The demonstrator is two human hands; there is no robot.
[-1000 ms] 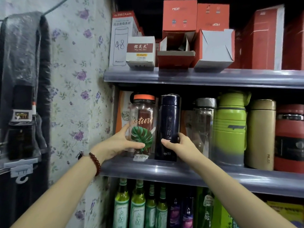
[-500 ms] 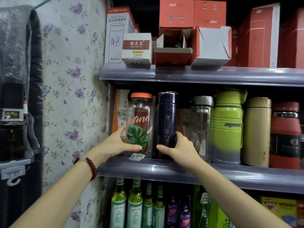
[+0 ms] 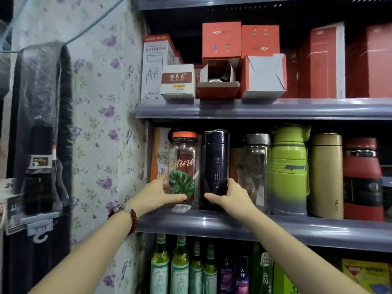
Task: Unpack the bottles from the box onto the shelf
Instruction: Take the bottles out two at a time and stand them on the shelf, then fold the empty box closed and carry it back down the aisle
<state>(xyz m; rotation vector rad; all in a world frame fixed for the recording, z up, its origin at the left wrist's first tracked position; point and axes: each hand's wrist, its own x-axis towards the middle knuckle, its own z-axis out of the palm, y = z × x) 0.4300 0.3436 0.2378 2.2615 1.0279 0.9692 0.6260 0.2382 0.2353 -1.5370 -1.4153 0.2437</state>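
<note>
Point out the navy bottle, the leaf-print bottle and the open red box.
navy bottle [image 3: 215,158], head view, on its dark body above the right hand.
leaf-print bottle [image 3: 184,158], head view, on the clear wall near the lettering.
open red box [image 3: 218,90], head view, on its lower front flap.

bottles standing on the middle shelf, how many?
6, left to right: clear leaf-print bottle, navy flask, clear grey-capped bottle, green flask, gold flask, red flask. More may be hidden behind or past the frame's right edge.

Clear glossy bottle [image 3: 184,166], glossy navy flask [image 3: 216,166], shiny grey plastic shelf [image 3: 275,228].
</note>
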